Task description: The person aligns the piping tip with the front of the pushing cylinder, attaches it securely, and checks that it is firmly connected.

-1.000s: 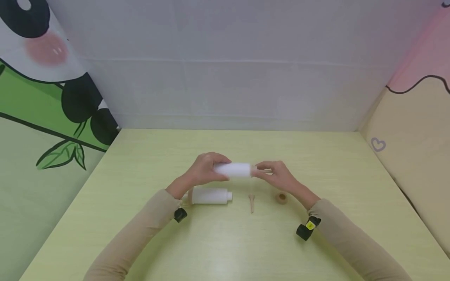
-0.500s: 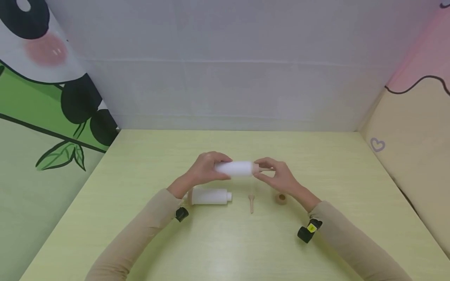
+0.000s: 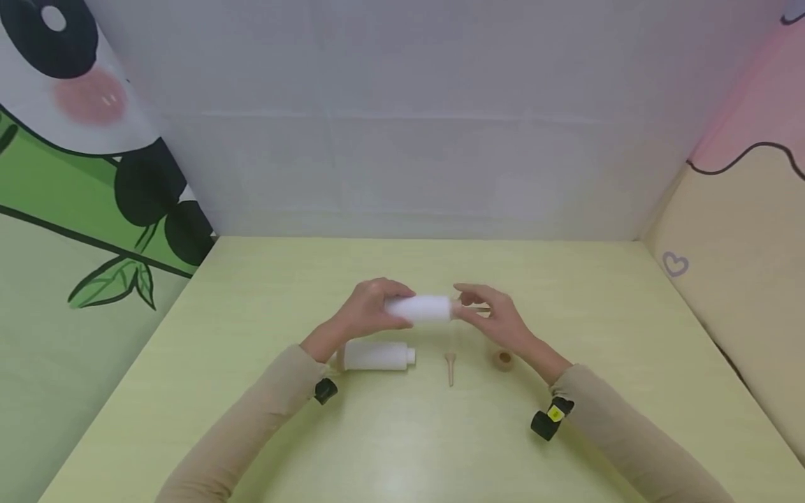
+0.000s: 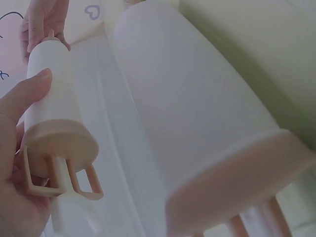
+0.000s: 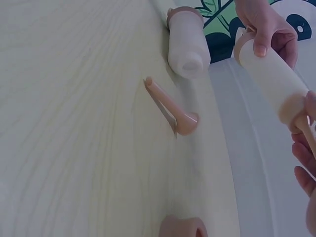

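In the head view my left hand point(image 3: 375, 307) grips the white barrel point(image 3: 420, 308) of what looks like an icing syringe, held level above the table. Beige finger loops point(image 4: 47, 173) stick out of its rear end in the left wrist view. A beige nozzle collar point(image 5: 295, 109) with a thin tip sits on its other end. My right hand point(image 3: 497, 316) has its thumb and fingers around this collar, with the forefinger lifted a little in the head view. Below lies a second white syringe point(image 3: 377, 355) of the same kind.
A small beige funnel-ended nozzle point(image 3: 450, 368) lies in front of the hands on the pale table point(image 3: 402, 447). To its right rests a round beige ring cap point(image 3: 502, 360). A grey cloth wall point(image 3: 402, 168) stands behind the table, with printed panels at both sides.
My right fingers shift about the collar, and the forefinger lifts off it a little. The left hand keeps its grip on the barrel. The parts on the table stay put.
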Available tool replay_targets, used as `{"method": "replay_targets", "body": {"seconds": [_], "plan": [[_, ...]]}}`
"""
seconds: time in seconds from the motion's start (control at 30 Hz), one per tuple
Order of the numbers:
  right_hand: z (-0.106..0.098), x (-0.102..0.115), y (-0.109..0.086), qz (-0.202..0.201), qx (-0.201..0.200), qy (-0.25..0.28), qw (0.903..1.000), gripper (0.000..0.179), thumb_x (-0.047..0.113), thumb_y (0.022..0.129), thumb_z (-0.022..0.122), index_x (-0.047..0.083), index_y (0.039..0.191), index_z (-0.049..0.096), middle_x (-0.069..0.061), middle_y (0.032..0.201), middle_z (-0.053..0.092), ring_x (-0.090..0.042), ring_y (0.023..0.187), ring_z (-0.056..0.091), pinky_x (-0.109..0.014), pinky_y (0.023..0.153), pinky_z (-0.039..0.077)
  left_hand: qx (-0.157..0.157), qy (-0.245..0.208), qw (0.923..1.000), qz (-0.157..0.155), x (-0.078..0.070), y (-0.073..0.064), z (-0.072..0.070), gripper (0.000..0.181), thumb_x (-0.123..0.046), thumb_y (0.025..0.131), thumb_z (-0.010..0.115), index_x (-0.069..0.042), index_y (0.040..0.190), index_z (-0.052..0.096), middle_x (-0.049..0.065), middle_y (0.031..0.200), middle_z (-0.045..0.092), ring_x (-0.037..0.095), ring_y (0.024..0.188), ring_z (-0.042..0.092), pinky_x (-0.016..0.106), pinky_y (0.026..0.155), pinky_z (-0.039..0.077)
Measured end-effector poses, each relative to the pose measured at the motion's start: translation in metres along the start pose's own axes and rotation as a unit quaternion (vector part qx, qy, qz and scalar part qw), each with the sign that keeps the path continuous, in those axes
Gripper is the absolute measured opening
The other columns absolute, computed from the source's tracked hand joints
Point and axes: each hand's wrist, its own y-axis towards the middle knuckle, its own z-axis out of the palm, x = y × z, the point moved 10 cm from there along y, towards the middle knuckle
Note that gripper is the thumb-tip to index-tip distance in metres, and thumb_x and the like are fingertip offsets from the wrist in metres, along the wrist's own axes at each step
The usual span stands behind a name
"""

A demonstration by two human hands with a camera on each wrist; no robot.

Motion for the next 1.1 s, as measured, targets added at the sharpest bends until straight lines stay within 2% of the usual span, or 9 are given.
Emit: {"method": "replay_targets", "body": {"seconds": [0.1, 0.23, 0.3, 0.43, 0.6, 0.83, 1.03, 1.1], "plan": [[-0.002, 0.004, -0.001, -0.012, -0.020, 0.006, 0.9997, 0.035, 0.014, 0.078, 0.072, 0.006, 0.110, 0.061, -0.008, 0.098, 0.064, -0.023, 0.090, 0.060, -0.044, 0.076, 0.050, -0.002, -0.006, 1.0000, -0.005, 0.002, -0.001, 0.000, 0.043, -0.020, 0.064, 0.082, -0.005, 0.103, 0.068, 0.007, 0.101, 0.067, 0.021, 0.088, 0.061, 0.033, 0.073, 0.050], [-0.002, 0.013, -0.002, -0.054, -0.016, -0.052, 0.9971, 0.036, 0.013, 0.070, 0.078, 0.007, 0.103, 0.064, -0.005, 0.098, 0.065, -0.019, 0.088, 0.059, -0.038, 0.074, 0.052, 0.001, -0.011, 0.9999, -0.007, 0.002, -0.001, -0.001, 0.042, -0.020, 0.065, 0.081, -0.005, 0.102, 0.068, 0.006, 0.100, 0.067, 0.019, 0.087, 0.060, 0.031, 0.072, 0.050], [0.000, 0.015, -0.002, -0.064, -0.007, -0.078, 0.9949, 0.035, 0.014, 0.071, 0.077, 0.007, 0.103, 0.065, -0.005, 0.098, 0.066, -0.018, 0.087, 0.060, -0.033, 0.073, 0.052, 0.003, -0.011, 0.9999, -0.004, 0.002, -0.001, -0.001, 0.041, -0.019, 0.065, 0.081, -0.005, 0.101, 0.068, 0.005, 0.100, 0.067, 0.019, 0.087, 0.060, 0.031, 0.072, 0.050], [0.005, 0.011, 0.000, -0.037, 0.027, -0.078, 0.9959, 0.027, 0.021, 0.080, 0.070, 0.008, 0.103, 0.067, -0.005, 0.101, 0.067, -0.018, 0.091, 0.061, -0.033, 0.074, 0.052, 0.000, -0.006, 1.0000, 0.004, -0.001, -0.001, -0.002, 0.040, -0.018, 0.064, 0.082, -0.005, 0.100, 0.069, 0.005, 0.099, 0.067, 0.019, 0.087, 0.060, 0.032, 0.071, 0.050], [0.009, 0.005, 0.001, -0.010, 0.055, -0.062, 0.9965, 0.031, 0.023, 0.086, 0.063, 0.004, 0.110, 0.064, -0.010, 0.105, 0.065, -0.024, 0.097, 0.060, -0.035, 0.077, 0.051, -0.004, 0.001, 0.9999, 0.014, -0.004, -0.002, -0.003, 0.041, -0.018, 0.064, 0.082, -0.005, 0.100, 0.069, 0.005, 0.099, 0.067, 0.020, 0.088, 0.060, 0.032, 0.072, 0.050], [0.001, 0.004, 0.001, -0.015, 0.023, -0.045, 0.9986, 0.041, 0.017, 0.081, 0.068, 0.004, 0.119, 0.059, -0.011, 0.107, 0.064, -0.023, 0.094, 0.062, -0.040, 0.079, 0.050, -0.019, -0.003, 0.9997, 0.016, -0.002, -0.004, -0.006, 0.043, -0.019, 0.064, 0.082, -0.004, 0.102, 0.068, 0.007, 0.100, 0.067, 0.021, 0.088, 0.061, 0.034, 0.073, 0.050], [-0.003, 0.015, 0.002, -0.051, -0.004, -0.031, 0.9982, 0.057, 0.014, 0.072, 0.076, 0.007, 0.124, 0.053, -0.009, 0.109, 0.062, -0.023, 0.094, 0.059, -0.039, 0.077, 0.050, -0.020, -0.005, 0.9997, 0.014, -0.001, -0.002, -0.006, 0.044, -0.018, 0.064, 0.082, -0.004, 0.102, 0.068, 0.007, 0.100, 0.067, 0.020, 0.088, 0.061, 0.034, 0.072, 0.051], [-0.004, 0.018, 0.001, -0.065, -0.011, -0.028, 0.9975, 0.054, 0.011, 0.070, 0.078, 0.006, 0.120, 0.056, -0.009, 0.107, 0.062, -0.024, 0.094, 0.059, -0.039, 0.076, 0.050, -0.017, -0.004, 0.9998, 0.013, -0.002, -0.002, -0.006, 0.043, -0.019, 0.064, 0.082, -0.005, 0.102, 0.068, 0.007, 0.100, 0.067, 0.020, 0.088, 0.061, 0.033, 0.072, 0.051]]}}
